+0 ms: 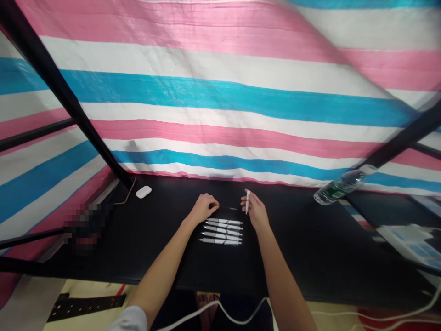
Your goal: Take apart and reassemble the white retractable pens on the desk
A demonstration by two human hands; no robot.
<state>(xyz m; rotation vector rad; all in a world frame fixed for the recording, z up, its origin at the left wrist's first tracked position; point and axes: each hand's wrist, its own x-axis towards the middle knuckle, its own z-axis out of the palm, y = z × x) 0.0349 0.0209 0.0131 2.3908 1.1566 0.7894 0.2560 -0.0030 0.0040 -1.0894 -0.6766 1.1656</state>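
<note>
White pen [247, 202] in right hand [257, 211] (left [203, 209] pinching rod [228, 208])

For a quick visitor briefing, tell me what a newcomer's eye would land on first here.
The large pink, white and blue striped tarp fills the background behind the black table. At the table's middle, a tidy row of white pens lies between the two hands. The right hand holds another white pen, while the left hand sits just above the row, beside a thin dark rod.
</note>
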